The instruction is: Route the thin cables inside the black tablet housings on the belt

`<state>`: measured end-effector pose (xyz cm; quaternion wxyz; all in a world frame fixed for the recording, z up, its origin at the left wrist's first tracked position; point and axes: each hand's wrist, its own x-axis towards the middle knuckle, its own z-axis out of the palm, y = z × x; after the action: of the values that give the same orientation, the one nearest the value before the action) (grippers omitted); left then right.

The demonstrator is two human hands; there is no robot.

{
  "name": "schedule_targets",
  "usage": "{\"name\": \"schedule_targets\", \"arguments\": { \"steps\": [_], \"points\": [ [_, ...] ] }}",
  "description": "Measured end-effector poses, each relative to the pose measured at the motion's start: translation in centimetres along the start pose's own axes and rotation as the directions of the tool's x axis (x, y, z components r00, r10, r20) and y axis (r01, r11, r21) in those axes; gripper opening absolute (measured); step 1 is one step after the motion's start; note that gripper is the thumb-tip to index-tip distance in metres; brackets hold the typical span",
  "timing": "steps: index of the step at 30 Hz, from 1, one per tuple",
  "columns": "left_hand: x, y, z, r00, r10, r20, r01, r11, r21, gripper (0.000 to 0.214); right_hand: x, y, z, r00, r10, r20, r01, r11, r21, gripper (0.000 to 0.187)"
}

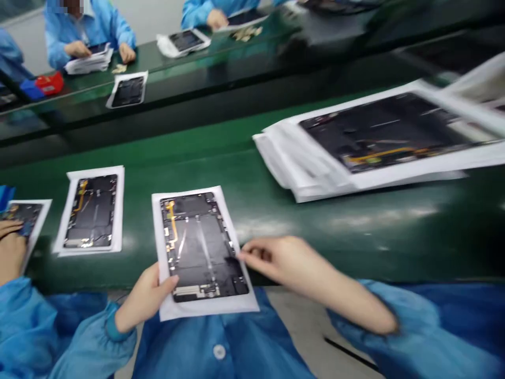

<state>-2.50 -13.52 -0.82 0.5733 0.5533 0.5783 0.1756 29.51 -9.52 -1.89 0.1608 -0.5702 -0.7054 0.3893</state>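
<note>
A dark tablet chassis [201,245] with an orange flex cable lies on a white sheet, half over the near edge of the green belt [244,158]. My left hand [144,297] grips the sheet's lower left corner, thumb on top. My right hand [276,258] rests at the chassis's right edge, fingers curled and pinched against it; what is between the fingertips is blurred.
Another chassis on a sheet [91,210] lies to the left, and beyond it a neighbour's hands [10,247] work on a third [23,216]. A stack of sheets with a chassis [379,137] sits at right. People in blue coats work across the far belt [90,50].
</note>
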Motion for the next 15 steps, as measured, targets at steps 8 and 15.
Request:
{"name": "schedule_targets", "arguments": {
  "steps": [8,15],
  "points": [
    [-0.5,4.8,-0.6,0.945,-0.076,-0.317,0.306,0.543,0.782,0.032,13.7,-1.9,2.2,0.862,-0.253,-0.439,0.278,0.96,-0.006,0.02],
    [6.2,7.7,-0.5,0.915,0.081,-0.394,0.344,0.35,0.871,0.027,16.0,0.4,4.6,0.816,-0.349,-0.462,0.324,0.936,-0.134,0.033]
  ]
}}
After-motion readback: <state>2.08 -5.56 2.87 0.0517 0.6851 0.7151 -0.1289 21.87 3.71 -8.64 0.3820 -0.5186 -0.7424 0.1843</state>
